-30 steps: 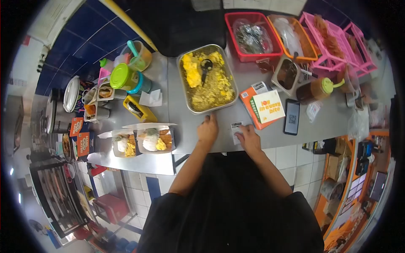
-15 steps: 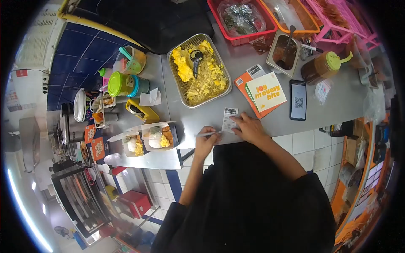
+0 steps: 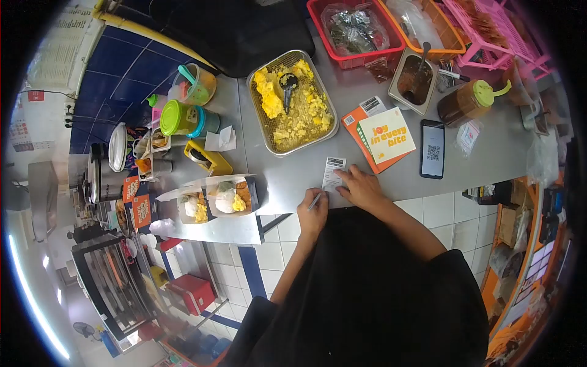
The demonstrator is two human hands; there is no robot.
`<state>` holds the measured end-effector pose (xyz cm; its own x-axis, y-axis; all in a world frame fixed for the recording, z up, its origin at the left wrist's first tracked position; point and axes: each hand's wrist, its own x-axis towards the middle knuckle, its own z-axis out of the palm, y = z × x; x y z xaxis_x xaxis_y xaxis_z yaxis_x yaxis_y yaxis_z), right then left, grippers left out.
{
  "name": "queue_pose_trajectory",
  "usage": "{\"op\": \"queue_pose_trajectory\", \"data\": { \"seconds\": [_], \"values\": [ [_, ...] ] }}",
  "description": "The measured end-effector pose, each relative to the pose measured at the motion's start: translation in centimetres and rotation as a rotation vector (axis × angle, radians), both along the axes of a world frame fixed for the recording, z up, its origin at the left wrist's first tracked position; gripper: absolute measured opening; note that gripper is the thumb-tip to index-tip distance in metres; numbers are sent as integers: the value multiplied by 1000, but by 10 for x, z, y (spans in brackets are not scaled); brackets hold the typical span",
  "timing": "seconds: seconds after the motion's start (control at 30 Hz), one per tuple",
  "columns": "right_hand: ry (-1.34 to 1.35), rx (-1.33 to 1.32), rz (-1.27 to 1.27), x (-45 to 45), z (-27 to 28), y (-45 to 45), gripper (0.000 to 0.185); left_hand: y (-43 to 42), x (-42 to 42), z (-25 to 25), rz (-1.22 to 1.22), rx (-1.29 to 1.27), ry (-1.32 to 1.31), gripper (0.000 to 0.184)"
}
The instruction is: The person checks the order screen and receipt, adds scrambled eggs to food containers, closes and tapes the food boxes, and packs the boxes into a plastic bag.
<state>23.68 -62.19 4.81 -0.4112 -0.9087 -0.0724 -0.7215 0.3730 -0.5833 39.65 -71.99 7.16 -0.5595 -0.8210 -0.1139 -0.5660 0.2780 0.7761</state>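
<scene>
A small printed paper slip (image 3: 334,172) lies near the front edge of the steel counter. My left hand (image 3: 312,215) is closed around a slim pen (image 3: 315,200), its tip close to the slip's lower edge. My right hand (image 3: 362,188) rests on the slip's right side with fingers stretched out, touching the paper. Beyond it lie an orange card (image 3: 353,123) and a white card (image 3: 387,139) lettered "joy in every bite". Left of my hands stand two open food boxes, one with rice and egg (image 3: 231,202) and another (image 3: 194,208) beside it.
A metal tray of scrambled egg (image 3: 292,136) with a black scoop stands at the back. A phone (image 3: 432,150) showing a QR code lies right, near a sauce container (image 3: 413,82) and squeeze bottle (image 3: 465,103). Lidded tubs (image 3: 178,118) and a yellow holder (image 3: 211,160) stand left.
My left hand has moved right with the pen, closer to the slip and my right hand. My right hand stays on the slip. The view has shifted slightly.
</scene>
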Motion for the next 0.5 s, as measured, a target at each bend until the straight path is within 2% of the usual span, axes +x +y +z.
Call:
{"op": "queue_pose_trajectory", "data": {
  "seconds": [0.1, 0.3, 0.4, 0.5],
  "values": [
    [8, -5, 3, -1, 4, 2, 51, -2, 0, -11, -110, 30, 145, 10],
    [20, -24, 16, 0, -1, 2, 52, -5, -6, -8, -88, 4, 43, 12],
    [12, -13, 12, -1, 1, 1, 54, -8, -10, -17, -160, 1, 148, 12],
    [-9, 19, 36, -2, 5, 2, 57, -7, -15, -11, -18, -4, 67, 11]
  ]
}}
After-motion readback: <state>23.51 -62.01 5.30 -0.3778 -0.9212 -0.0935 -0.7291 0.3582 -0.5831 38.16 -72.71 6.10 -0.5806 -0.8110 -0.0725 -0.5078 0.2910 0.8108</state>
